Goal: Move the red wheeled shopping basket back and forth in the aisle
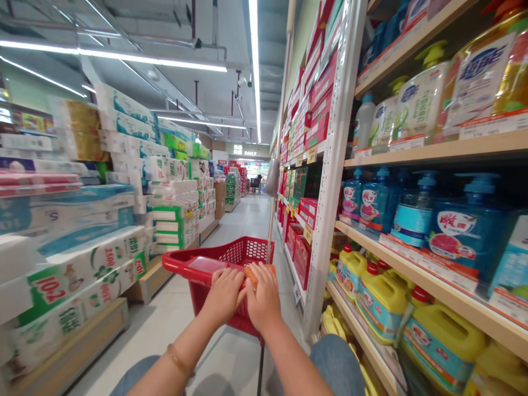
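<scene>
A red plastic shopping basket (243, 250) with a perforated far wall stands in front of my knees in the aisle. My left hand (225, 291) is closed over its near rim, fingers curled forward. Close beside it, my right hand (263, 294) is closed around an orange piece (251, 276) at the same edge, mostly covered by the fingers; I cannot tell if it belongs to the basket. The two thumbs nearly meet. A long pale pole (270, 234) rises from the basket's right side, with a blurred grey part (273, 177) higher up.
Stacked packs of tissue paper (88, 269) line the left on low wooden platforms (78, 352). On the right, shelves (437, 261) carry blue pump bottles (462, 231) and yellow jugs (441, 335). A white upright post (330, 181) stands close by. The tiled aisle (243, 214) runs ahead.
</scene>
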Motion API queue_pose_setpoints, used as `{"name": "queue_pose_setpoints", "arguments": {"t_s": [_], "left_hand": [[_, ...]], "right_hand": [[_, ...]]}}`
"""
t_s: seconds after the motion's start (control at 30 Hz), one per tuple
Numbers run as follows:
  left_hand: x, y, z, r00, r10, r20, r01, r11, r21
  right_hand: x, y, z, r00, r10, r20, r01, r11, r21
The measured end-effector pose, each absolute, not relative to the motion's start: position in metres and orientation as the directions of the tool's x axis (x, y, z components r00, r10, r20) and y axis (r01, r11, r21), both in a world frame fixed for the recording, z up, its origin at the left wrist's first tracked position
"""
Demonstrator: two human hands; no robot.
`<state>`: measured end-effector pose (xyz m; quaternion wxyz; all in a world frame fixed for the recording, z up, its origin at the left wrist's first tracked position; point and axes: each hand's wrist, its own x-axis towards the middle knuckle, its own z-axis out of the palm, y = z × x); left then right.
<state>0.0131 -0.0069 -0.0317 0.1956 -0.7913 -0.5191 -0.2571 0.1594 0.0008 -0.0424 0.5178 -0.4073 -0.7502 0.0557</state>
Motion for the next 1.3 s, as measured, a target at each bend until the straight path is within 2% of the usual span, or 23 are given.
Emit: {"name": "queue_pose_setpoints", "arguments": {"t_s": [0.13, 0.3, 0.4, 0.6, 0.73, 0.87, 1.07, 1.17, 1.3], "left_hand": [[-0.005, -0.007, -0.030, 0.355, 0.683, 0.639, 0.901, -0.433, -0.038], [-0.013, 0.000, -0.034, 0.231, 0.701, 0.675, 0.957, -0.289, -0.026], [0.003, 0.003, -0.036, 0.206, 0.717, 0.666, 0.968, -0.250, -0.029], [0.002, 0.004, -0.034, 0.250, 0.700, 0.669, 0.950, -0.310, -0.031], [-0.014, 0.011, -0.032, 0.137, 0.692, 0.708, 0.980, -0.201, 0.007], [-0.006, 0.016, -0.033, 0.125, 0.695, 0.708, 0.984, -0.176, -0.001], [-0.016, 0.021, -0.031, 0.180, 0.715, 0.676, 0.970, -0.242, -0.003], [-0.034, 0.025, -0.030, 0.141, 0.741, 0.657, 0.982, -0.190, 0.004], [-0.032, 0.025, -0.031, 0.082, 0.745, 0.663, 0.996, -0.080, -0.033]], "right_hand": [[0.181, 0.004, -0.036, -0.181, 0.677, 0.714, 0.582, 0.659, -0.477], [0.182, 0.012, -0.030, -0.104, 0.728, 0.677, 0.639, 0.571, -0.516], [0.164, 0.008, -0.029, -0.123, 0.714, 0.689, 0.692, 0.559, -0.456], [0.171, 0.004, -0.029, -0.220, 0.687, 0.693, 0.724, 0.591, -0.357], [0.189, 0.015, -0.029, -0.137, 0.703, 0.698, 0.771, 0.518, -0.370], [0.176, 0.021, -0.031, -0.063, 0.704, 0.708, 0.812, 0.448, -0.374], [0.172, 0.019, -0.030, -0.201, 0.664, 0.720, 0.774, 0.559, -0.299], [0.192, 0.023, -0.027, -0.186, 0.683, 0.707, 0.777, 0.542, -0.320], [0.193, 0.030, -0.028, -0.047, 0.715, 0.698, 0.817, 0.430, -0.385]]}}
